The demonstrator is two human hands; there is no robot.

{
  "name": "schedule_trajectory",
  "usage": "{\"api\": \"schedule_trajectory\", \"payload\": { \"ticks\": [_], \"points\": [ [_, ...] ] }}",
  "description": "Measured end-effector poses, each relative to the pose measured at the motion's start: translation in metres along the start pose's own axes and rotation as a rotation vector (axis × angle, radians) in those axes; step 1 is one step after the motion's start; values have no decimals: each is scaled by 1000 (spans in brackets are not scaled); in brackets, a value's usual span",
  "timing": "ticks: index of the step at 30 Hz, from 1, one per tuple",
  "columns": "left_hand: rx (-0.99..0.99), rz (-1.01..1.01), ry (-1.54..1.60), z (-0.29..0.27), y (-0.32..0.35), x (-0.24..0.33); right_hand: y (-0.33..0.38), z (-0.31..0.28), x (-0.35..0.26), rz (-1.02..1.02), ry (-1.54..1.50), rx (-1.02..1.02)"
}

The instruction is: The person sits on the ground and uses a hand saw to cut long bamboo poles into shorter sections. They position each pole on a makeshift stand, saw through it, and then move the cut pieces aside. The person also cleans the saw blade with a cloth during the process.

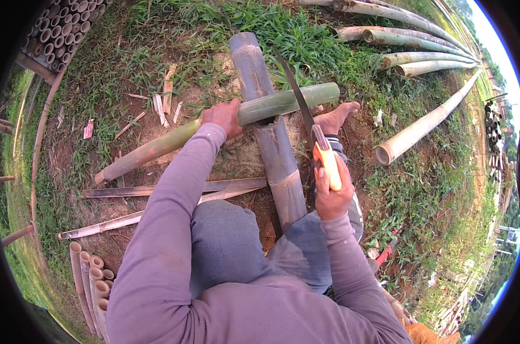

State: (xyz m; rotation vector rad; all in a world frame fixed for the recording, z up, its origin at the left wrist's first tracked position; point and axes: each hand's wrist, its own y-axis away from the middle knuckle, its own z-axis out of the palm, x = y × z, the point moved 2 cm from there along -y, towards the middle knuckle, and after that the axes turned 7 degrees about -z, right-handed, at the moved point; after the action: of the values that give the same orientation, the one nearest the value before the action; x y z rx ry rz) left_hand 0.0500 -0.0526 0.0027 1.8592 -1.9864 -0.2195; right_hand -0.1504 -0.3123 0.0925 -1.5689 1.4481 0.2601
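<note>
My left hand (223, 117) grips a green bamboo pole (283, 103) that lies slanted across a thick grey bamboo log (271, 132). My right hand (330, 195) is closed around the orange handle of a long machete (297, 94), whose dark blade rests against the green pole just right of the grey log. My bare foot (337, 117) sits on the ground beside the blade. My knees in grey trousers are bent below the log.
Split bamboo strips (174, 188) lie on the dirt at left. Cut bamboo tubes (91, 286) are stacked at lower left and more tubes (65, 28) at upper left. Long poles (420, 54) lie on grass at upper right, and one pale pole (426, 123) lies at right.
</note>
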Motion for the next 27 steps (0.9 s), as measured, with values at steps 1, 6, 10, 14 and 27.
{"api": "schedule_trajectory", "payload": {
  "ticks": [1,6,10,14,27],
  "points": [
    [6,-1,-2,0,-3,-2,32,-27,-19,-15,24,-12],
    [43,45,11,8,-2,-1,97,-68,-35,83,-134,-67],
    [9,37,17,6,-2,10,-16,25,30,22,-56,49],
    [10,29,0,5,3,3,-11,21,20,83,-53,17],
    [14,18,-12,1,0,7,-24,22,16,19,-18,0]
  ]
}}
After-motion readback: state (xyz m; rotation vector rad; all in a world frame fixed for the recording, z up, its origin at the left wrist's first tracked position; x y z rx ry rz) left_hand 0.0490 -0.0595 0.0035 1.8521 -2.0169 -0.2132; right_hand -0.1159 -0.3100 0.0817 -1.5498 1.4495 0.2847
